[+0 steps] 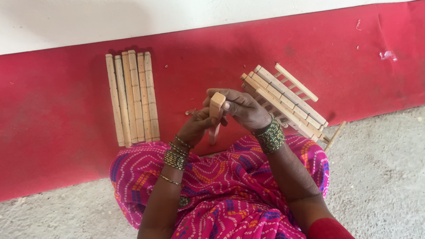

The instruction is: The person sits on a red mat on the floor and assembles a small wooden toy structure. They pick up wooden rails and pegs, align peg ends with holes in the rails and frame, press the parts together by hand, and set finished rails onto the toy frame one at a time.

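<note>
A pale wooden stick (216, 106) stands nearly upright between both my hands, its square end toward the camera. My left hand (195, 126) grips it low down from the left. My right hand (241, 108) wraps its upper part, thumb pressed on the top end. Both wrists wear stacked bangles. Just right of my right hand lies a slatted wooden frame (287, 104) of bars and thin rungs, resting on the red mat (57, 132).
Several drilled wooden bars (133, 97) lie side by side on the mat at the left. A white wall base (88, 17) runs along the top. Grey concrete floor (380, 177) lies at the right and bottom. My lap is covered in pink patterned cloth (221, 190).
</note>
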